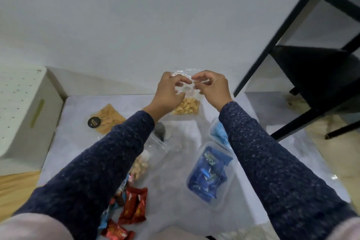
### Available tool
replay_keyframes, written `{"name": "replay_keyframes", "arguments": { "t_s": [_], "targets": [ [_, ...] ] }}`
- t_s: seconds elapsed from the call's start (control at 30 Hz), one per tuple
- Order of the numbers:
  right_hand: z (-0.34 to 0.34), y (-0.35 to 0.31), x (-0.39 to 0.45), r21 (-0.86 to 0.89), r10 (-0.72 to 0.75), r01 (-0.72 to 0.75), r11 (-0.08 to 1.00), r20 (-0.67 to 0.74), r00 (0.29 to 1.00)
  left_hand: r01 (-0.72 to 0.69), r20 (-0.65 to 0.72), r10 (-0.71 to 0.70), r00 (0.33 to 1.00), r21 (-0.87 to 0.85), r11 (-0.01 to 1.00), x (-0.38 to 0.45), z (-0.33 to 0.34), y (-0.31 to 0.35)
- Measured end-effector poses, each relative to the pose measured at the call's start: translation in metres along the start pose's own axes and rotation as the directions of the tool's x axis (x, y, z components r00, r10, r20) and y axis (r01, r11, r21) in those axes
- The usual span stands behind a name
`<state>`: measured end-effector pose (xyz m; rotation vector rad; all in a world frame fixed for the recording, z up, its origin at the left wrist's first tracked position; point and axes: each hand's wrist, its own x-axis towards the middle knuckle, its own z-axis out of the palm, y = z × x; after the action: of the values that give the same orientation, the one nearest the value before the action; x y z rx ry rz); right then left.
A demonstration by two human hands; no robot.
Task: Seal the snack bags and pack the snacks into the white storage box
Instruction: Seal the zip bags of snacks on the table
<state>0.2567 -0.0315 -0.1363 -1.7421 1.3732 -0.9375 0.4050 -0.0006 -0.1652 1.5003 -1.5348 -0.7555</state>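
Observation:
A clear plastic bag of yellow peanuts [187, 107] hangs upright over the far side of the white table [175, 161]. My left hand [169, 91] and my right hand [211, 86] both pinch its open top, fingertips nearly meeting. On the table lie a flat bag of tan chips with a black round label [106, 119], a clear bag of pale nuts [140, 165] partly under my left sleeve, and several red-wrapped candies [134, 206]. A clear tub of dark blue wrapped sweets [209, 173] sits under my right forearm, with a tub of light blue sweets [219, 134] behind it.
A white perforated box [23, 107] stands at the left beside the table. A black metal frame with a shelf [311, 68] stands at the right on the wood floor. A small dark round object [160, 130] lies mid-table. The white wall is just behind.

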Motion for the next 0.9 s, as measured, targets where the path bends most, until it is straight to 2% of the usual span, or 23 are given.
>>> {"name": "replay_keyframes", "arguments": {
  "t_s": [0.17,0.33,0.5,0.73,0.9],
  "targets": [
    [0.012,0.052,0.051,0.002,0.077,-0.077,0.997,0.069,0.995,0.036,-0.075,-0.028,0.997,0.110,0.993,0.041,0.037,-0.041],
    [0.031,0.090,0.094,-0.070,0.020,-0.007,0.998,0.183,0.983,0.102,-0.141,-0.080,0.987,0.157,0.982,0.068,0.056,-0.077],
    [0.037,0.104,0.119,-0.076,0.006,0.013,0.997,0.243,0.970,0.168,-0.136,-0.141,0.981,0.214,0.962,0.087,0.062,-0.090],
    [0.032,0.112,0.126,-0.093,-0.002,0.025,0.995,0.240,0.971,0.186,-0.129,-0.159,0.979,0.234,0.954,0.091,0.068,-0.089],
    [0.023,0.107,0.116,-0.132,0.047,-0.027,0.991,0.151,0.987,0.202,-0.108,-0.182,0.977,0.215,0.956,0.081,0.063,-0.080]
  ]
}}
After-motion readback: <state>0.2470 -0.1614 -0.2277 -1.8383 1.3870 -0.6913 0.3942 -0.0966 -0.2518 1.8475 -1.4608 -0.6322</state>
